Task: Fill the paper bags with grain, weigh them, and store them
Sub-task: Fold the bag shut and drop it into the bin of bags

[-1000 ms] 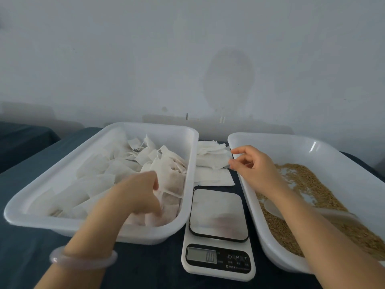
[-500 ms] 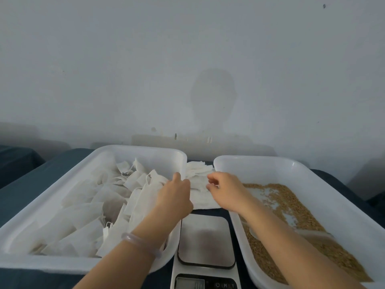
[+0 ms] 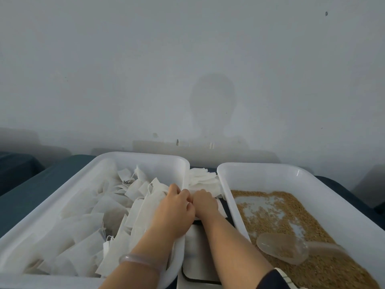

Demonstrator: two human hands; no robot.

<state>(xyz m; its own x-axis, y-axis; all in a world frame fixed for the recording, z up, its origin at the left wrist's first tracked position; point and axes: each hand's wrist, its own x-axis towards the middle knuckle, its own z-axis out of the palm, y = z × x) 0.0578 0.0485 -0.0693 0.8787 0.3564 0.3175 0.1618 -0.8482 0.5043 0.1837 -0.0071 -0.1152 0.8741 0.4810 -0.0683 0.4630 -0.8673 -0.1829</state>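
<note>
The left hand and right hand press together knuckle to knuckle, fingers curled down onto the stack of empty paper bags just beyond them; whether they pinch one bag I cannot tell. Thin sheets probably cling, so two could lift together or the stack could slide. The bags lie flat, long axis running away from the hands; the open end is unclear.

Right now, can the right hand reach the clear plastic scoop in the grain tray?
Probably yes: the clear plastic scoop lies uncovered on the grain, just right of the right hand; only the white tray's rim stands between.
</note>
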